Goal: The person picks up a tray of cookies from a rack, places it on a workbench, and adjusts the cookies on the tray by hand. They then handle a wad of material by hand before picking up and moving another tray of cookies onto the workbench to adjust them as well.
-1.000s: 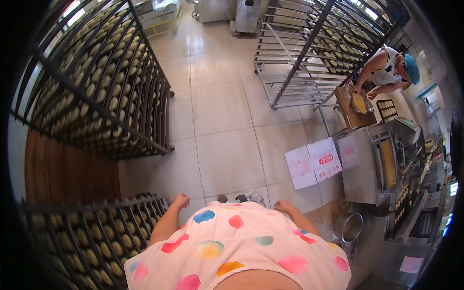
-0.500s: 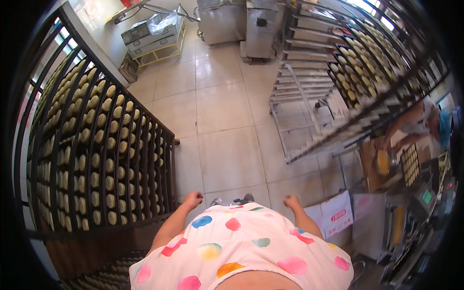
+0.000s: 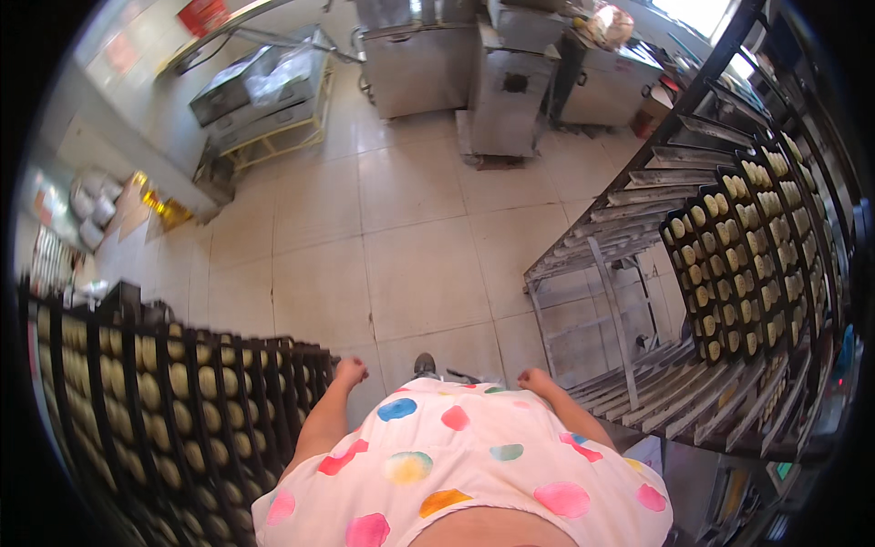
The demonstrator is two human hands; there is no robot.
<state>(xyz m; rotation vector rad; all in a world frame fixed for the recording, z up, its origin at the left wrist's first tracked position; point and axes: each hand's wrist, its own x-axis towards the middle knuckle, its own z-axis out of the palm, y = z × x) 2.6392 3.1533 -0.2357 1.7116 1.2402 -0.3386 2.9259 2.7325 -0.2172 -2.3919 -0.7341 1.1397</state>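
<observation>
My left hand (image 3: 351, 372) hangs beside my body with its fingers curled in, and no object shows in it. It is nearest to the dark metal rack (image 3: 305, 365) on the left, whose shelves are full of round, pale dough pieces (image 3: 208, 383). On the other side my right hand (image 3: 536, 380) hangs low, also loosely closed and holding nothing visible. To the right of it stands a metal rack (image 3: 597, 273) with slanting rails. Dark trays of pale dough pieces (image 3: 729, 264) sit in that rack. Neither hand appears to touch a rack.
Pale floor tiles (image 3: 415, 283) stretch ahead between the racks. Steel machines (image 3: 415, 73) line the far side. At the far left, metal bins (image 3: 264, 96) stand on a yellow frame. A wall corner (image 3: 155, 155) juts out, with yellow bottles (image 3: 164, 205) behind it.
I have moved forward between the racks; both now sit lower in view. More machines and the left-hand wall corner have come into sight. The worktable on the right has mostly dropped out.
</observation>
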